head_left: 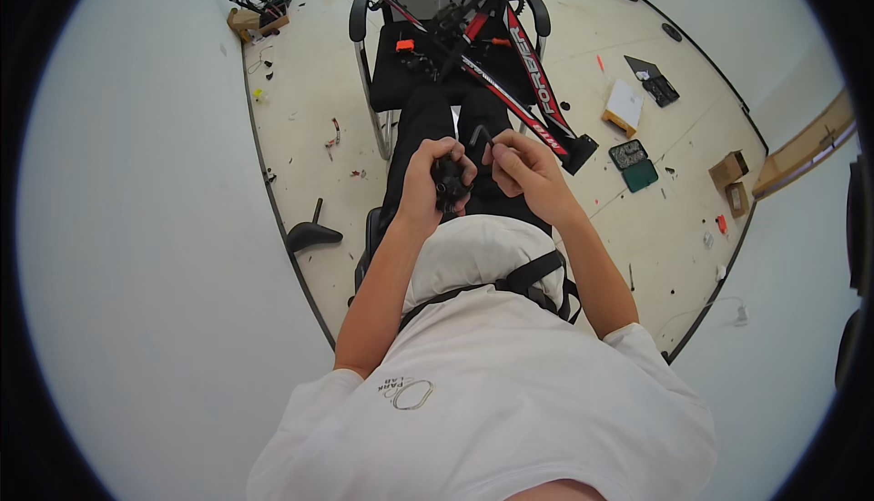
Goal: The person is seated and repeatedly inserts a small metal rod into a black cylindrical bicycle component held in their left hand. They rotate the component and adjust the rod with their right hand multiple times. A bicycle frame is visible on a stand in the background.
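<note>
My left hand (422, 181) is wrapped round a compact black bicycle part (449, 182) above my lap; the fingers hide much of it, and its exact kind cannot be made out. Just to its right, my right hand (530, 172) pinches a small dark hex key (479, 131). The key's bent end points left toward the black part, apart from it. Beyond my hands, a red, black and white bicycle frame (537, 73) lies across a black office chair (387, 88), its lower end reaching past the seat to the right of my hands.
A bicycle saddle (314, 233) lies on the floor at left. Rightward are an open green tool case (641, 175), a black case (659, 88), a white-topped box (624, 105) and cardboard boxes (728, 170). Bike parts fill a box (244, 24) at the far left.
</note>
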A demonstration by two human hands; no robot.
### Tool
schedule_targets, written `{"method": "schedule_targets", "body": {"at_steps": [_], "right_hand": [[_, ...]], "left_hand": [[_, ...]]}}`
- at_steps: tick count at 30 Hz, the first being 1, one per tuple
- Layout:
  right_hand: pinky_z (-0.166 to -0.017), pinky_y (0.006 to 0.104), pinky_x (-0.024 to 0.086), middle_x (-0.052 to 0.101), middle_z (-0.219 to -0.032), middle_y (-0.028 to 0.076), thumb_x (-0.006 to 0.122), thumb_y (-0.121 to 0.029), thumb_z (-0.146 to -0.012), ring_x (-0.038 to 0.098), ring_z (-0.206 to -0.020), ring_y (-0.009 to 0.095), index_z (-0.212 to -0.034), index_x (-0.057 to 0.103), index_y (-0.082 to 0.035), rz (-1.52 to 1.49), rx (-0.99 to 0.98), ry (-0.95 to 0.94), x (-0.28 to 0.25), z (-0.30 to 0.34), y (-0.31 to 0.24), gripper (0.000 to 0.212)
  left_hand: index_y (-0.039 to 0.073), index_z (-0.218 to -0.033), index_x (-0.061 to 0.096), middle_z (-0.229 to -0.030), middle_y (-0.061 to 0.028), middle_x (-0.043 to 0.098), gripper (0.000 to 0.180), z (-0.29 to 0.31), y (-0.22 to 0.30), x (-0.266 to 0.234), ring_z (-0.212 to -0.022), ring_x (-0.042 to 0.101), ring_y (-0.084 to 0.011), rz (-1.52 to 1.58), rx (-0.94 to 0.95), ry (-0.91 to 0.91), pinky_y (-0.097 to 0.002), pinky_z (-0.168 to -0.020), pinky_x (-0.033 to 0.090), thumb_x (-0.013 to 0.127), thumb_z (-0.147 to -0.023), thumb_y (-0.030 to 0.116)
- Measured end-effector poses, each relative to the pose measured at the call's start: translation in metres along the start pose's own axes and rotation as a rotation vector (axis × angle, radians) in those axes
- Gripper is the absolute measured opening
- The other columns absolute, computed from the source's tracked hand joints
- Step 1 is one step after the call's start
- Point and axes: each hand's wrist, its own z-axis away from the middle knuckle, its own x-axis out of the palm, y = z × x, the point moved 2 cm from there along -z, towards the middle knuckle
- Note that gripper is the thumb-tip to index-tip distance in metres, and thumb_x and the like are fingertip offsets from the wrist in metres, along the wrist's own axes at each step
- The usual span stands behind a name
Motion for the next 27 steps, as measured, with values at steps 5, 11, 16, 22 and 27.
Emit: {"method": "schedule_targets", "body": {"at_steps": [5, 11, 16, 22, 27], "right_hand": [[-0.053, 0.0218, 0.033, 0.053, -0.069, -0.001, 0.055, -0.015, -0.099, 0.042, -0.06, 0.004, -0.099, 0.059, 0.0, 0.296, -0.156, 0.122, 0.001, 0.002, 0.002, 0.015], [-0.059, 0.0234, 0.042, 0.062, -0.073, 0.004, 0.057, -0.012, -0.097, 0.052, -0.064, 0.006, -0.102, 0.06, 0.001, 0.478, -0.223, 0.202, 0.008, 0.001, 0.004, 0.014], [-0.057, 0.0236, 0.042, 0.06, -0.07, 0.005, 0.059, -0.01, -0.095, 0.052, -0.062, 0.007, -0.1, 0.061, 0.001, 0.527, -0.286, 0.274, 0.011, 0.003, 0.005, 0.012], [-0.055, 0.0242, 0.041, 0.06, -0.068, 0.006, 0.06, -0.008, -0.094, 0.051, -0.059, 0.008, -0.099, 0.062, 0.0, 0.558, -0.307, 0.322, 0.007, 0.002, 0.01, 0.01], [-0.054, 0.0246, 0.042, 0.061, -0.069, 0.008, 0.062, -0.006, -0.092, 0.053, -0.058, 0.01, -0.098, 0.063, 0.0, 0.613, -0.371, 0.357, 0.005, 0.001, 0.009, 0.009]], "left_hand": [[0.012, -0.079, 0.046, -0.065, -0.0081, 0.054, 0.031, 0.002, 0.005, 0.003, -0.04, 0.048, -0.02, 0.108, -0.038, -0.13, -0.0311, -0.036, 0.043, 0.042, -0.089, 0.041], [0.012, -0.08, 0.045, -0.066, -0.0075, 0.054, 0.032, 0.006, 0.006, 0.009, -0.04, 0.048, -0.0202, 0.196, -0.095, -0.193, -0.0322, -0.036, 0.044, 0.04, -0.089, 0.042], [0.012, -0.08, 0.043, -0.067, -0.007, 0.052, 0.032, 0.007, 0.009, 0.011, -0.039, 0.046, -0.0199, 0.192, -0.102, -0.19, -0.032, -0.036, 0.042, 0.039, -0.088, 0.043], [0.012, -0.08, 0.043, -0.066, -0.0065, 0.051, 0.036, 0.008, 0.008, 0.011, -0.038, 0.045, -0.0195, 0.202, -0.129, -0.19, -0.0313, -0.035, 0.039, 0.04, -0.09, 0.046], [0.012, -0.078, 0.044, -0.065, -0.0055, 0.05, 0.04, 0.008, 0.009, 0.012, -0.037, 0.043, -0.0183, 0.269, -0.168, -0.202, -0.0301, -0.033, 0.036, 0.042, -0.093, 0.049]]}}
